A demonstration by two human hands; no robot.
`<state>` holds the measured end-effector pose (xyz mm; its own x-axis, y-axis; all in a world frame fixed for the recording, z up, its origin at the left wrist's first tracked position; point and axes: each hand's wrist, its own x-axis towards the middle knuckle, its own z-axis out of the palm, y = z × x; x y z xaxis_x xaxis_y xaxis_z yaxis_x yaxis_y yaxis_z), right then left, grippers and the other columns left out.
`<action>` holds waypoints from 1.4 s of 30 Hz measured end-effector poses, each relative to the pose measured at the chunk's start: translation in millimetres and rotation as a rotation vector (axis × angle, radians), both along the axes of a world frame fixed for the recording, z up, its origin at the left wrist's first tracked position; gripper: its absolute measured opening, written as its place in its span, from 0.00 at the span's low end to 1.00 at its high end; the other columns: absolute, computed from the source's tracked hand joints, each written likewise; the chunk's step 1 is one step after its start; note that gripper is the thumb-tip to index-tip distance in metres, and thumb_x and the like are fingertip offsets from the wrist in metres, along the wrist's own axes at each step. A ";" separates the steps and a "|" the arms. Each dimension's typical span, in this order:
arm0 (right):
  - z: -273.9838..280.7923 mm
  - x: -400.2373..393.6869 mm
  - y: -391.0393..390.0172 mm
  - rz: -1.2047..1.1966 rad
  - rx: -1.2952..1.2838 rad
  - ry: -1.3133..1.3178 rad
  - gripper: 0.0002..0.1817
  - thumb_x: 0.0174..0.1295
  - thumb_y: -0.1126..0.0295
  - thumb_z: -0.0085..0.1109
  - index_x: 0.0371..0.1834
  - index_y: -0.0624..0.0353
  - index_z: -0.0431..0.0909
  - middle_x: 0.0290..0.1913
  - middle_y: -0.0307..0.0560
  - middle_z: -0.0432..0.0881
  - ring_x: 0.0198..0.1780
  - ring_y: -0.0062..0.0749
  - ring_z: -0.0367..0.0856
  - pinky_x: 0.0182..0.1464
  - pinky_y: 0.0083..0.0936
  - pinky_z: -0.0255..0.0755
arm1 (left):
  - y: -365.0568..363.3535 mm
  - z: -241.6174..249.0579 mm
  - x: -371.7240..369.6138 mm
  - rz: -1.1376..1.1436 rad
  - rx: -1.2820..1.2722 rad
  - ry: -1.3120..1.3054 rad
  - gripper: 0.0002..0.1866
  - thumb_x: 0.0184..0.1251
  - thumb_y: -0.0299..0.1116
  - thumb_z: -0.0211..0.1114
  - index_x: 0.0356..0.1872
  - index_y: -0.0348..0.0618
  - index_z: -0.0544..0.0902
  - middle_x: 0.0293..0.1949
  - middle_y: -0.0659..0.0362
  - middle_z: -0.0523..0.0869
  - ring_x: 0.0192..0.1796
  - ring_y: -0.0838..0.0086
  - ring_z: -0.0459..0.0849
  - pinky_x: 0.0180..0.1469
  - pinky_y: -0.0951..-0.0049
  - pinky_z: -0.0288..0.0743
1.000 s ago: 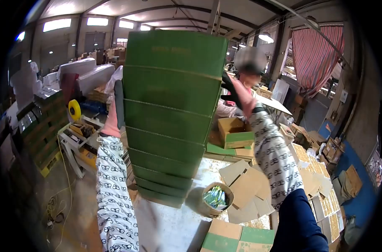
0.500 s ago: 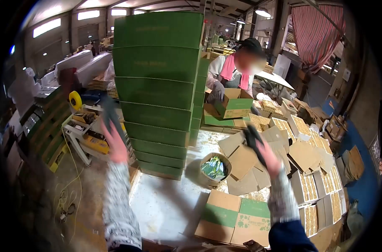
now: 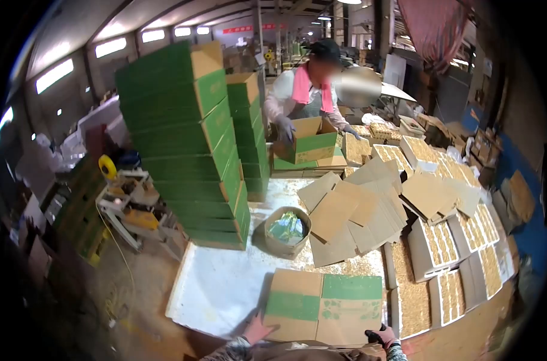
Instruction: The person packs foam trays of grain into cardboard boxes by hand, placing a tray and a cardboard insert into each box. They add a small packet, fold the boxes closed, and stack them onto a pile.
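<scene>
A flattened cardboard box [image 3: 350, 310], brown with green bands and a printed pattern, lies at the table's front edge. My left hand [image 3: 258, 330] is at its lower left edge, with fingers apart and touching or nearly touching the cardboard. At the lower right corner, my right hand [image 3: 380, 337], in a dark glove with some bare fingertips, is closed over the edge of the box. Part of that hand's grip is hidden.
Tall stacks of green boxes [image 3: 183, 144] stand at the left. A round tub [image 3: 288, 245] with shiny packets sits mid-table beside loose cardboard sheets [image 3: 352, 210]. White trays [image 3: 433, 249] line the right. Across the table, a co-worker [image 3: 303, 90] handles an open box [image 3: 312, 144].
Both my hands have dropped from raised positions beside the stack and over the cardboard sheets to the flattened box. My view has shifted, and the stack now appears farther left.
</scene>
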<state>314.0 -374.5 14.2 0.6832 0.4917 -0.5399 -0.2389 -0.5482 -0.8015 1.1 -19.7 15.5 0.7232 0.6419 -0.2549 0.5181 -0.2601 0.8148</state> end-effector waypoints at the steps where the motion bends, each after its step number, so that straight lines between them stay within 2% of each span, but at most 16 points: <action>1: -18.1 -1.2 -3.4 -0.042 0.055 -0.085 0.23 0.48 0.63 0.71 0.45 0.65 0.79 0.37 0.46 0.84 0.37 0.28 0.81 0.42 0.24 0.76 | -5.4 0.4 -2.2 0.030 -0.026 0.125 0.50 0.49 0.55 0.69 0.67 0.37 0.54 0.64 0.37 0.61 0.65 0.46 0.64 0.63 0.56 0.64; 4: 9.4 -29.0 12.2 -0.048 -0.460 -0.602 0.32 0.50 0.50 0.65 0.49 0.67 0.76 0.43 0.63 0.81 0.47 0.53 0.79 0.50 0.38 0.73 | -36.5 37.8 12.5 -0.139 0.234 0.455 0.57 0.45 0.62 0.68 0.70 0.40 0.49 0.66 0.34 0.53 0.63 0.39 0.64 0.62 0.47 0.62; 8: 86.9 11.8 12.6 0.028 -0.072 -0.277 0.29 0.55 0.53 0.62 0.52 0.65 0.74 0.42 0.57 0.81 0.42 0.45 0.81 0.46 0.31 0.74 | -19.7 179.8 34.2 -0.633 0.957 0.461 0.50 0.46 0.59 0.67 0.68 0.46 0.58 0.61 0.42 0.64 0.53 0.49 0.75 0.53 0.56 0.71; 11: 183.6 52.3 21.9 -0.181 0.446 -0.180 0.25 0.65 0.60 0.50 0.63 0.60 0.65 0.56 0.49 0.72 0.51 0.38 0.75 0.52 0.32 0.71 | -15.5 265.1 54.6 -0.849 0.653 0.496 0.34 0.57 0.57 0.60 0.56 0.42 0.70 0.44 0.48 0.79 0.40 0.60 0.82 0.42 0.64 0.73; 14: 242.9 53.8 61.6 -0.169 0.685 -0.147 0.27 0.70 0.61 0.42 0.70 0.58 0.55 0.71 0.48 0.56 0.69 0.43 0.57 0.70 0.32 0.50 | -38.9 287.4 79.4 -1.354 0.336 0.558 0.35 0.63 0.57 0.53 0.62 0.37 0.66 0.56 0.44 0.75 0.53 0.61 0.79 0.53 0.67 0.71; 16: 164.7 56.1 85.3 -0.015 0.089 -1.064 0.31 0.65 0.66 0.50 0.70 0.62 0.53 0.73 0.58 0.49 0.71 0.46 0.54 0.69 0.35 0.52 | -41.6 281.5 85.9 -1.320 0.269 0.436 0.34 0.64 0.54 0.54 0.62 0.36 0.65 0.56 0.44 0.75 0.55 0.59 0.77 0.55 0.67 0.70; 19: 172.7 14.0 117.5 -0.482 0.387 -0.736 0.37 0.63 0.69 0.51 0.73 0.61 0.44 0.74 0.60 0.45 0.75 0.49 0.42 0.72 0.36 0.43 | -17.2 235.9 69.8 -0.990 -0.253 0.139 0.36 0.65 0.51 0.57 0.67 0.37 0.60 0.62 0.50 0.70 0.64 0.64 0.68 0.65 0.69 0.60; 21: 173.1 -0.7 120.3 -0.676 0.833 -0.722 0.36 0.60 0.69 0.54 0.71 0.61 0.50 0.69 0.61 0.56 0.71 0.51 0.53 0.70 0.36 0.48 | 7.4 208.3 57.5 -0.725 -0.491 -0.081 0.37 0.64 0.47 0.61 0.68 0.38 0.59 0.63 0.54 0.68 0.64 0.69 0.66 0.66 0.70 0.59; 23: 193.3 -17.0 116.5 -0.739 0.969 -0.468 0.34 0.61 0.72 0.55 0.71 0.59 0.53 0.71 0.47 0.57 0.66 0.31 0.60 0.65 0.28 0.57 | 22.4 175.4 60.9 -0.513 -0.133 -0.345 0.31 0.59 0.37 0.66 0.63 0.38 0.67 0.54 0.56 0.75 0.56 0.74 0.72 0.60 0.72 0.65; 27: 238.3 -29.5 138.2 0.420 0.374 -1.290 0.34 0.57 0.65 0.57 0.68 0.58 0.57 0.59 0.58 0.70 0.63 0.50 0.65 0.65 0.34 0.59 | -6.0 264.4 103.9 -0.401 0.201 -0.281 0.26 0.58 0.41 0.64 0.55 0.39 0.72 0.44 0.47 0.82 0.47 0.57 0.80 0.51 0.64 0.72; 29: 206.4 -40.5 177.4 0.866 0.127 -1.231 0.30 0.55 0.61 0.59 0.63 0.52 0.66 0.50 0.55 0.76 0.54 0.49 0.72 0.56 0.37 0.66 | 0.9 242.2 122.4 -0.809 0.110 -0.158 0.21 0.64 0.43 0.57 0.50 0.38 0.71 0.45 0.47 0.79 0.46 0.60 0.80 0.49 0.64 0.72; 32: 158.6 -14.8 186.9 0.897 0.007 -1.218 0.26 0.58 0.55 0.57 0.60 0.48 0.70 0.48 0.55 0.76 0.49 0.48 0.76 0.50 0.39 0.71 | 13.7 223.6 105.0 -1.307 -0.273 0.004 0.28 0.62 0.38 0.61 0.61 0.38 0.66 0.56 0.47 0.75 0.59 0.62 0.72 0.62 0.67 0.64; 33: 170.9 -9.0 190.5 1.005 -0.026 -0.895 0.27 0.59 0.54 0.55 0.62 0.49 0.68 0.51 0.55 0.77 0.50 0.49 0.77 0.52 0.36 0.71 | 12.9 233.8 88.6 -1.340 0.166 -0.228 0.37 0.55 0.36 0.66 0.65 0.36 0.62 0.60 0.46 0.70 0.64 0.61 0.67 0.66 0.66 0.59; 36: 191.5 1.9 201.6 1.099 -0.032 -0.567 0.25 0.59 0.59 0.55 0.61 0.48 0.70 0.56 0.53 0.76 0.52 0.49 0.78 0.57 0.33 0.70 | 9.2 237.6 100.2 -0.546 0.272 -0.201 0.53 0.40 0.40 0.76 0.68 0.34 0.54 0.63 0.42 0.65 0.67 0.55 0.63 0.69 0.63 0.55; 38: 247.2 33.9 223.6 1.504 0.325 -1.081 0.20 0.59 0.71 0.53 0.56 0.49 0.74 0.44 0.54 0.81 0.47 0.45 0.80 0.51 0.34 0.74 | -0.6 190.4 134.4 -0.284 0.337 -0.351 0.51 0.40 0.38 0.77 0.66 0.32 0.57 0.61 0.40 0.68 0.66 0.54 0.65 0.67 0.64 0.59; 42: 253.8 58.2 201.9 0.070 0.438 -0.908 0.25 0.62 0.60 0.51 0.60 0.59 0.68 0.56 0.61 0.72 0.55 0.52 0.73 0.57 0.40 0.67 | 1.0 135.7 129.9 -0.079 -0.135 -0.337 0.47 0.42 0.27 0.73 0.66 0.32 0.57 0.56 0.46 0.73 0.55 0.61 0.74 0.57 0.65 0.69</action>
<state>372.3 -172.6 268.0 0.7079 0.5768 0.4077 0.5830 -0.1513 -0.7983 131.0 -18.8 151.2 0.8268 0.5578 -0.0726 0.1978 -0.1675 0.9658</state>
